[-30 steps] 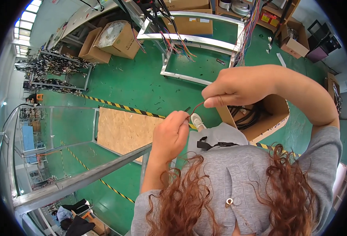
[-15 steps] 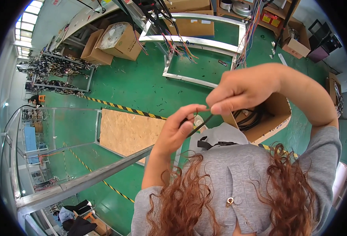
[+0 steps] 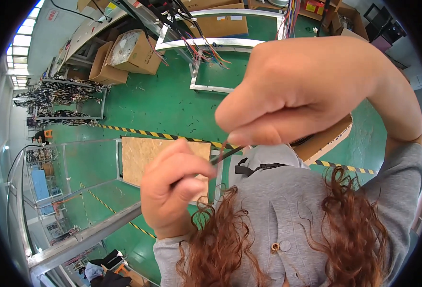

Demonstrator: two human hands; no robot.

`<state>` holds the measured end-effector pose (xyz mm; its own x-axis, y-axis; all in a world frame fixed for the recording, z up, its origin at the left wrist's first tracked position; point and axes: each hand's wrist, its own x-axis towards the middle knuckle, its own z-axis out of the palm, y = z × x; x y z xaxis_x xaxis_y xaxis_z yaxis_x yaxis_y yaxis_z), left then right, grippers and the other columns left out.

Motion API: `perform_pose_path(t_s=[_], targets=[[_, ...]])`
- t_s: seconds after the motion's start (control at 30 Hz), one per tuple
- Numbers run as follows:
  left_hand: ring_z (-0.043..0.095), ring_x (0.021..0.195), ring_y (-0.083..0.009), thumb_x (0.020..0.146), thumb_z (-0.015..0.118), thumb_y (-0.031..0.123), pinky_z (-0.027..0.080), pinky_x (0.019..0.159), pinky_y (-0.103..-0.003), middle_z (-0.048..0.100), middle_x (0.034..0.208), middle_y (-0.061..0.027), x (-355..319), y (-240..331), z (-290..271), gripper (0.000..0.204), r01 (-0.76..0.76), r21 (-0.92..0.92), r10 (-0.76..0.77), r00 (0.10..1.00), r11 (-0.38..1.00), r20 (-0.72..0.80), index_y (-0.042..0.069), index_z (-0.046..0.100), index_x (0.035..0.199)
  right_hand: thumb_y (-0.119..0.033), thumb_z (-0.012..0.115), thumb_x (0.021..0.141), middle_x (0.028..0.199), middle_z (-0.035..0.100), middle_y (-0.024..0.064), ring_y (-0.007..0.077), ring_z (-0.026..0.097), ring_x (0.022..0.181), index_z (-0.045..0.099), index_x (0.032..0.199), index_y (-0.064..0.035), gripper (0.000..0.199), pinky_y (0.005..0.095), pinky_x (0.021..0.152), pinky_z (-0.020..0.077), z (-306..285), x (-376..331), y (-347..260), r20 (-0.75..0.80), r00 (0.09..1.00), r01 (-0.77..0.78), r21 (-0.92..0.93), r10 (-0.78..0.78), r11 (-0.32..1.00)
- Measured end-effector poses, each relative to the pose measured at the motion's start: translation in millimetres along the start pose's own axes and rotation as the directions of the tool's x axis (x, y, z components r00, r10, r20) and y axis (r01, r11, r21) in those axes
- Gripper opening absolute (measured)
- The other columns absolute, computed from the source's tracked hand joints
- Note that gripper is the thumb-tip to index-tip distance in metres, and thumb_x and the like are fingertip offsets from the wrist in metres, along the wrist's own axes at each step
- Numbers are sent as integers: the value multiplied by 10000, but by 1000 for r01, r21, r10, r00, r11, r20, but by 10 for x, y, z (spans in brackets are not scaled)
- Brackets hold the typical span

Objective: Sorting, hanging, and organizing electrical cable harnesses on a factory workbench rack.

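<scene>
Above the green workshop floor (image 3: 163, 105), 2 bare hands are working a thin dark wire (image 3: 226, 154) held close under the camera. The right hand (image 3: 297, 91) is filling the upper part of the view, its thumb and forefinger pinched shut on the upper end of the wire. The left hand (image 3: 173, 186) is sitting just below and to the left of it, fingers curled in and clenched on the lower end, so the wire is running taut and slanted between the 2 grips, above a grey sweatshirt (image 3: 287, 210) and curly reddish hair (image 3: 220, 248).

Against the view 1 second ago, both hands are now much nearer the camera and closer together; the right hand was then well above the left, with a longer run of wire and a small pale piece showing near the left hand, which is no longer in sight. The visible stretch of wire is shorter now, and by the look of it the hands are drawing in toward each other for close work on it.

Beyond the hands, a plywood board (image 3: 149, 158) is lying on the floor beside black-and-yellow tape (image 3: 139, 133), with cardboard boxes (image 3: 125, 52) and a metal frame hung with coloured cables (image 3: 211, 43) farther off.
</scene>
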<state>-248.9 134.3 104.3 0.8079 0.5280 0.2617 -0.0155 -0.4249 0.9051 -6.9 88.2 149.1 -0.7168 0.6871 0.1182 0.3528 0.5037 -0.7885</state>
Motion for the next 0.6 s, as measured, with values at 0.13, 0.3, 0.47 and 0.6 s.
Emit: perform_pose_path(t_s=[0.13,0.3,0.47,0.6], targets=[[410,558,-152,785,560,156,314,504,-270,477,599,-50,59,-293,17,182,23,104,-29,998,994,55,-4,557,697,-167,471,891,495,403,109,300,387,457,385,695,-17,262,369,448,322,193,-98,216,-27,998,-52,-32,51,998],[423,572,-175,842,510,103,347,532,-279,417,589,-64,115,-1512,674,216,79,-54,-65,973,995,222,-1,497,653,-215,471,889,513,441,120,313,433,485,403,705,-31,269,391,464,341,574,-485,768,-121,951,-306,-215,286,927],[334,523,-63,895,483,183,266,478,-217,389,595,23,354,-2373,1467,286,142,-285,-55,954,948,294,20,501,660,-251,469,876,556,493,139,345,489,551,437,708,-44,268,429,513,374,951,-913,1064,-239,813,-582,-306,531,753],[274,464,-5,899,501,233,185,409,-178,372,579,60,715,-2273,1778,306,159,-524,-12,962,837,273,1,545,706,-241,461,878,599,502,145,345,494,586,434,729,-43,249,421,531,383,974,-1307,961,-408,731,-677,-336,547,654]])
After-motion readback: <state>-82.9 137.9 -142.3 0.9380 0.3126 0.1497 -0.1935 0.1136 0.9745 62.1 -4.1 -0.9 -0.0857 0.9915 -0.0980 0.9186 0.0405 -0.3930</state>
